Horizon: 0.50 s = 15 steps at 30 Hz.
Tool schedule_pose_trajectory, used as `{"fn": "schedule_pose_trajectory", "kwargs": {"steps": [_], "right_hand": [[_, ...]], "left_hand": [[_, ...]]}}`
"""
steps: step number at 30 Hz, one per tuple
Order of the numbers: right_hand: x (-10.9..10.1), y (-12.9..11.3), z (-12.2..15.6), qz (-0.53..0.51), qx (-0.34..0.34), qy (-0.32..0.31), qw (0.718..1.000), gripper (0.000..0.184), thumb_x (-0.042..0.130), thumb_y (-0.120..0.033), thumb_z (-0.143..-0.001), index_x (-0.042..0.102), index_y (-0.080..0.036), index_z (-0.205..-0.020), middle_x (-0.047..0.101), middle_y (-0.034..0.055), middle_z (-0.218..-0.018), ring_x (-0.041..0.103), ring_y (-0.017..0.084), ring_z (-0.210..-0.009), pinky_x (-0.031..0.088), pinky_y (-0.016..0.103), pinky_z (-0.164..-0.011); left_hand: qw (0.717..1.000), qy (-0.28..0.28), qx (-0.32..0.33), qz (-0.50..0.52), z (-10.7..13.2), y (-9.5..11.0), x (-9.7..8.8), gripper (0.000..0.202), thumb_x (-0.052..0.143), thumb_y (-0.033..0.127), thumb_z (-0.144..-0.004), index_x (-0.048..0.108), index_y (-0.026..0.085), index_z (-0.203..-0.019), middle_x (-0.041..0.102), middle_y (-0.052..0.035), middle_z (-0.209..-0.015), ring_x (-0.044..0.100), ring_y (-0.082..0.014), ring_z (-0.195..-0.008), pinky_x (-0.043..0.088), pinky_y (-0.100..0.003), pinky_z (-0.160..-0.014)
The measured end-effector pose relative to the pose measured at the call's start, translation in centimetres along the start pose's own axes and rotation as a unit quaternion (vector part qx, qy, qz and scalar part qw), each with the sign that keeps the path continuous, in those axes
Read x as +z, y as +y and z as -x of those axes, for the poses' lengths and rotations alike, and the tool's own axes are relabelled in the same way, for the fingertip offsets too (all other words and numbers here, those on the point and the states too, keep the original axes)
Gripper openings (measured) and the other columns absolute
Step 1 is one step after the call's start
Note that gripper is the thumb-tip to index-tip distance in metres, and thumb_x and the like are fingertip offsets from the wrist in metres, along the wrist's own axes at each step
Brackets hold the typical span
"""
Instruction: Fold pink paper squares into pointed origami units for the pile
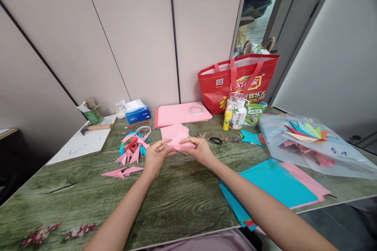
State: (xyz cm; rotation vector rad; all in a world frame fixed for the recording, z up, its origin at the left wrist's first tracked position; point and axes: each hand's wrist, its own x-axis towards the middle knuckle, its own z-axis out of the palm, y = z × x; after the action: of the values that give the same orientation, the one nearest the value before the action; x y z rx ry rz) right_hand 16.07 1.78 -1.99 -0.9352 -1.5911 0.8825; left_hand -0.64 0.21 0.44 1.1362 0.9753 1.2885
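A small piece of pink paper [178,141] with a folded lower edge is held between both hands, just above the table. My left hand [156,156] pinches its left end, and my right hand [200,150] pinches its right end. Right behind it lie more pink paper squares [172,130]. To the left of my left hand is a pile of folded paper pieces [134,147] in pink, red, blue and green. Two folded pink pieces [119,173] rest in front of that pile. Black-handled scissors [216,140] lie beyond my right hand.
Blue and pink sheets [273,182] lie under my right forearm. A plastic bag [315,149], glue stick [226,120], white bottle [238,115] and red bag [215,92] stand or lie right. Left are a tissue box [138,115] and a hammer [98,127] on a white board [85,147].
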Motion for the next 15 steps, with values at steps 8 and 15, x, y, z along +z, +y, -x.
{"fn": "schedule_pose_trajectory", "kwargs": {"steps": [8, 15], "right_hand": [[-0.02, -0.10, -0.04, -0.014, 0.011, 0.004, 1.000, 0.021, 0.067, -0.026, -0.061, 0.068, -0.015, -0.079, 0.069, 0.0034, -0.079, 0.061, 0.019, -0.074, 0.046, 0.028, -0.067], [-0.09, -0.05, -0.04, -0.016, 0.014, -0.001, 1.000, 0.021, 0.067, -0.027, -0.061, 0.068, -0.016, -0.079, 0.069, 0.0036, -0.080, 0.062, 0.019, -0.075, 0.046, 0.029, -0.068]], "left_hand": [[1.000, 0.020, -0.001, 0.023, 0.23, 0.11, 0.28, 0.039, 0.074, 0.023, -0.054, 0.064, 0.008, -0.089, 0.069, -0.0035, -0.064, 0.065, -0.0177, -0.059, 0.053, -0.040, -0.073], [0.999, 0.011, -0.010, 0.030, 0.20, -0.11, 0.15, 0.041, 0.073, 0.022, -0.056, 0.065, 0.008, -0.093, 0.069, -0.0044, -0.062, 0.065, -0.0167, -0.059, 0.053, -0.038, -0.074]]}}
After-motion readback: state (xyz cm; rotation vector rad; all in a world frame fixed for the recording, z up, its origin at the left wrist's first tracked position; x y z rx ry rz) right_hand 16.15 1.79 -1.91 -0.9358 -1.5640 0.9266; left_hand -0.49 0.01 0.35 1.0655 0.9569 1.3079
